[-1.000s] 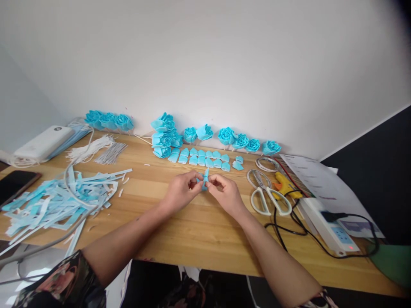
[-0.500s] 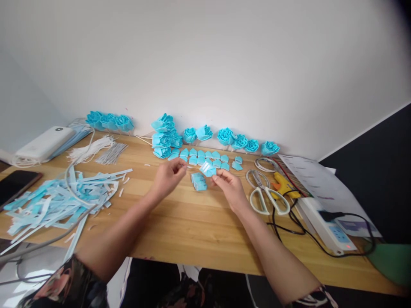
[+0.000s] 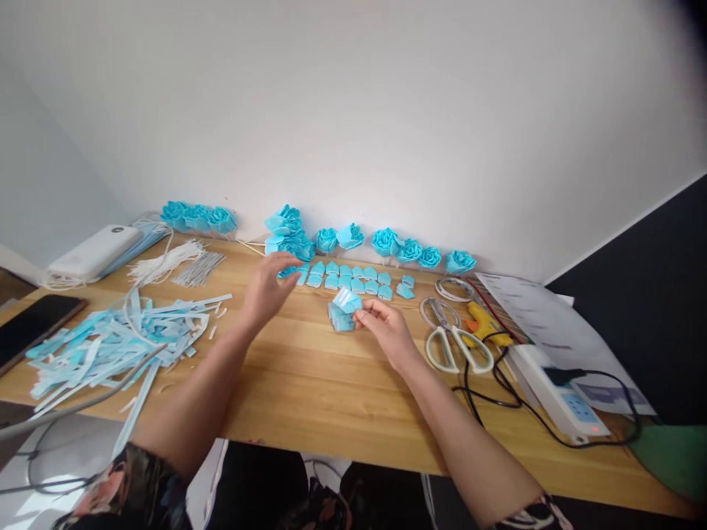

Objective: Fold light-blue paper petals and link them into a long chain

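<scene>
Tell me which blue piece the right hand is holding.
The blue piece showing white stripes, pinched in the right hand; the others lie in the small pile just below it or in rows beyond.

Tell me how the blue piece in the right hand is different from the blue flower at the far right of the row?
The blue piece is pinched in the right hand; the flower sits by the wall, not held.
The piece looks fairly flat; the flower is full and ruffled.
The piece shows white stripes; the flower shows none.
Both are blue.
</scene>
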The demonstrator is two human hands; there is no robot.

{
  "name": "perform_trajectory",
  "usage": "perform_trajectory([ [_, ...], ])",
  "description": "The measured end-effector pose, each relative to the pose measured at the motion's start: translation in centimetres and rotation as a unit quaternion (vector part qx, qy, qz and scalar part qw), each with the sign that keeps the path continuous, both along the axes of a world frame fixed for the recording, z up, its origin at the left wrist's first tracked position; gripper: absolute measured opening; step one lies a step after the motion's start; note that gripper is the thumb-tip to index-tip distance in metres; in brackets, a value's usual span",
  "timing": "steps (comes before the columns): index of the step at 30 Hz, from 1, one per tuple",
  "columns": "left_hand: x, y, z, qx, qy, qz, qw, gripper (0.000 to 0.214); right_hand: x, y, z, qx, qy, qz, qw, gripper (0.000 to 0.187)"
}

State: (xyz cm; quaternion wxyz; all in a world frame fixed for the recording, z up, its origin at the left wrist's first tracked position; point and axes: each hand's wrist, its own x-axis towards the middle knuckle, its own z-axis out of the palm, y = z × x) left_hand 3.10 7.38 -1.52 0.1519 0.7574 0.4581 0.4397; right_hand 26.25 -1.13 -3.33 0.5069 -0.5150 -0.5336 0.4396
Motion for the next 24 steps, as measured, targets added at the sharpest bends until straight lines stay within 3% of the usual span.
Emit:
perform_trajectory([
  [2, 2.5, -1.5, -0.1, -0.12, -0.102, -0.081, 0.984, 0.03, -0.1, 0.0, 0.0, 0.0, -0.014, 0.001, 1.0, 0.019],
  [4, 4.2, -2.9, -0.3, -0.22, -0.16, -0.158, 0.949, 0.035, -0.1, -0.1, 0.0, 0.0, -0.016, 0.001, 1.0, 0.018],
  [7, 5.2, -3.9, -0.6, -0.299, -0.21, -0.214, 0.906, 0.038, -0.2, -0.2, 0.1, -0.003, -0.017, 0.009, 1.0, 0.017],
  [12, 5.1, -3.9, -1.1, -0.35, -0.236, -0.218, 0.88, 0.036, 0.1, -0.4, 0.6, -0.008, -0.028, 0.077, 0.997, 0.019],
  [15, 5.1, -3.9, -1.2, -0.368, -0.208, -0.236, 0.875, 0.034, 0.3, -0.3, 0.7, -0.001, -0.021, 0.074, 0.997, 0.023],
  [24, 5.4, -4.0, -1.4, -0.336, -0.19, -0.221, 0.896, 0.032, 0.1, -0.3, 0.3, 0.018, -0.082, 0.057, 0.995, 0.017],
])
